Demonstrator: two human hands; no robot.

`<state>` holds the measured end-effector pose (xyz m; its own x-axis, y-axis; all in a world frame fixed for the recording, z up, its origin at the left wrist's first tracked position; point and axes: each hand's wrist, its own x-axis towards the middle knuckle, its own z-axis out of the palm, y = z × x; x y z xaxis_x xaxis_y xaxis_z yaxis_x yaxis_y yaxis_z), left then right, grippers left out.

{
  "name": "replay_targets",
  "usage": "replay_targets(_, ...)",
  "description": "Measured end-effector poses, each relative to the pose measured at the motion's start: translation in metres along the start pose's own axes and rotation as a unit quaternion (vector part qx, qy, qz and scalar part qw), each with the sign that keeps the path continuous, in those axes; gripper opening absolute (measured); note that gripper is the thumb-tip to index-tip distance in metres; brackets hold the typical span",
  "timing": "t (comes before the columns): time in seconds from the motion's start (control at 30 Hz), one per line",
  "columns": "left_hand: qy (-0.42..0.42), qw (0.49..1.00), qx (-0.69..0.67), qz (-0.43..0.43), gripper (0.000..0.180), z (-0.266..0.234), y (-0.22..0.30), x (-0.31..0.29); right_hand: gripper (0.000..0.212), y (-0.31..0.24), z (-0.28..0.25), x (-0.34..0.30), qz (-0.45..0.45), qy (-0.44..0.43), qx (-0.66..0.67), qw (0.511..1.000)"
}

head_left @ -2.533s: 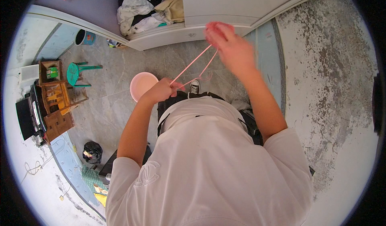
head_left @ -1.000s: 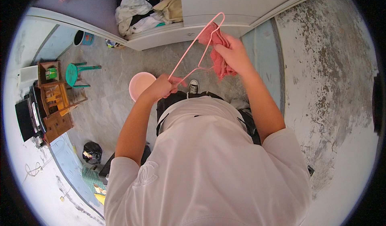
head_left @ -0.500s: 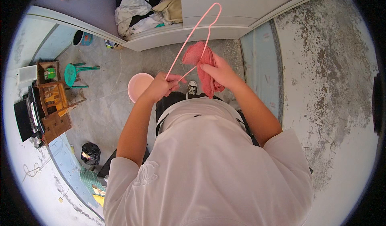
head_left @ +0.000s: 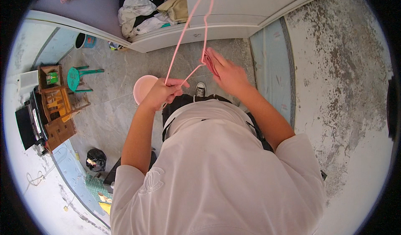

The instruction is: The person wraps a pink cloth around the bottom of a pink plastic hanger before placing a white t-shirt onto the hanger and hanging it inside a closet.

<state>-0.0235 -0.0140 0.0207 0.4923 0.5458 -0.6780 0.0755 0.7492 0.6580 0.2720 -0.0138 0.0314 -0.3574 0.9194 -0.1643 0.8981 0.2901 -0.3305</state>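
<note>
Against the white cabinet point(head_left: 229, 9), the looped tip of the pink hanger point(head_left: 182, 35) now reaches higher and farther left than half a second ago. The left forearm point(head_left: 142, 134) and right forearm point(head_left: 269, 114) extend forward, angling inward. The left hand point(head_left: 161, 94) keeps its grip closed on the hanger's near end. The right hand point(head_left: 231, 76), fingers stretched up and left, has a narrow grip holding the red cloth point(head_left: 210, 62), which, earlier draping lower, sits mostly covered beside the hanger's bend.
</note>
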Motion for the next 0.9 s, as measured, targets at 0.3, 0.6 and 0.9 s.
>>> replay_targets(0.3, 0.025, 0.999, -0.005, 0.038, 0.026, -0.004, 0.012, -0.011, 0.035, 0.011, 0.0, 0.009, -0.084, 0.185, 0.016, 0.979)
replay_targets(0.6, -0.003, 0.999, 0.031, -0.007, 0.026, -0.003, 0.01, -0.008, 0.035, 0.026, 0.002, 0.016, -0.149, 0.225, -0.086, 0.959)
replay_targets(0.9, 0.045, 0.996, 0.077, -0.017, 0.024, 0.006, 0.017, 0.0, 0.039, 0.022, 0.016, 0.028, -0.129, 0.291, -0.145, 0.937)
